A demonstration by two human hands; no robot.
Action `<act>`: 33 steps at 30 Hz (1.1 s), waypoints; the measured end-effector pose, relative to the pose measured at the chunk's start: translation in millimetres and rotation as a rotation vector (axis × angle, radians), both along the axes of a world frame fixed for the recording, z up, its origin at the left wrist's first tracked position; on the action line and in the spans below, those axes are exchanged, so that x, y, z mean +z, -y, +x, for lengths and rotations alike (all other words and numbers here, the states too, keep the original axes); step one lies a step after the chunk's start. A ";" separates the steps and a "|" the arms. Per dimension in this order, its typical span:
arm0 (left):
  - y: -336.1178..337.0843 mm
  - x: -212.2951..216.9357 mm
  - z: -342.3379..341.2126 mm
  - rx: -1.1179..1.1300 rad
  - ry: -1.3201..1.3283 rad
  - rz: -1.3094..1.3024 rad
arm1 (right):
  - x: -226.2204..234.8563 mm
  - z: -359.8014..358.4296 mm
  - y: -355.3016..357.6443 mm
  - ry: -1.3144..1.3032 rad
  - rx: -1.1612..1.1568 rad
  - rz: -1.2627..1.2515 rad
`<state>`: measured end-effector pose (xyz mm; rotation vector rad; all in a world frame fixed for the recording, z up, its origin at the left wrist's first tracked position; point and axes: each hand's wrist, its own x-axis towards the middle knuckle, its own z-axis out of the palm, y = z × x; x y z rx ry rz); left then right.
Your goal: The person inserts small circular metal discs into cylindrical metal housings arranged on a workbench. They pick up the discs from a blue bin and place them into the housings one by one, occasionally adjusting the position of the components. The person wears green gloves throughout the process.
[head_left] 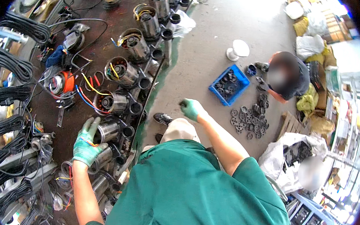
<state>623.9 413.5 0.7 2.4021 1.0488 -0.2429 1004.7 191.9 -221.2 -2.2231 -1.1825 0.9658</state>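
A wide grip is formed by the left hand, gloved, with its fingers stretched out and its thumb apart, at the wired end of a metal motor housing; how firmly the housing is held cannot be told. Orange-yellow wires are seen across the glove. The housing is set near the right edge of the counter, just to the right of the left hand's fingers, with its long axis laid across the counter: the wired end is turned toward the middle, and the opposite end toward a black round fitting at the right edge. The left hand is much the nearer; the gloved right hand is held beyond that edge, well apart, its fingers drawn into a narrow grip. Something dark is shown at its fingertips, but whether a part is held cannot be told. More motor housings are lined up along the right edge, and an orange reel is placed farther in, toward the left edge. On the floor, black round parts are spread beside a blue crate, near a seated co-worker.
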 end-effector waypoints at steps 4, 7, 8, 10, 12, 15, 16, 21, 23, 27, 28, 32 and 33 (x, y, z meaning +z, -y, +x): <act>4.4 -34.3 -26.1 0.109 0.239 -0.015 | -48.6 34.9 157.1 -0.185 -0.290 -0.468; 22.8 -25.6 -18.5 0.230 0.226 0.077 | -48.0 37.4 259.4 -0.076 -0.151 -0.897; 27.1 -22.8 -18.9 0.287 0.266 0.057 | -53.7 36.6 293.4 -0.092 -0.110 -1.030; 42.1 -20.3 -22.2 0.459 0.504 0.056 | -122.2 34.3 419.3 -0.160 -0.400 -0.712; 68.0 10.1 -2.7 0.545 0.558 0.300 | -105.6 22.0 411.1 -0.407 -0.709 -0.687; 97.4 21.8 11.4 0.524 0.655 0.675 | -120.4 46.1 418.1 -0.352 -0.794 -0.686; 108.2 20.7 17.8 0.521 0.642 0.676 | -87.3 57.0 398.5 -0.324 -0.800 -0.665; 173.8 -33.5 101.9 0.615 0.715 0.066 | -99.7 162.6 346.8 -0.082 -0.636 -0.471; 195.4 -65.5 139.8 0.628 0.560 -0.118 | -123.6 204.2 329.1 0.081 -0.527 -0.245; 219.9 -140.4 213.4 0.706 0.373 -0.536 | -176.5 287.6 295.0 -0.154 -0.576 -0.369; 218.7 -159.7 231.9 0.557 0.300 -0.490 | -196.9 301.3 294.7 -0.184 -0.598 -0.364; 202.6 -235.6 353.6 0.200 0.010 -0.502 | -259.6 346.7 273.7 -0.146 -0.550 -0.427; 204.5 -256.1 386.7 0.164 -0.064 -0.549 | -277.5 350.0 273.4 -0.124 -0.522 -0.453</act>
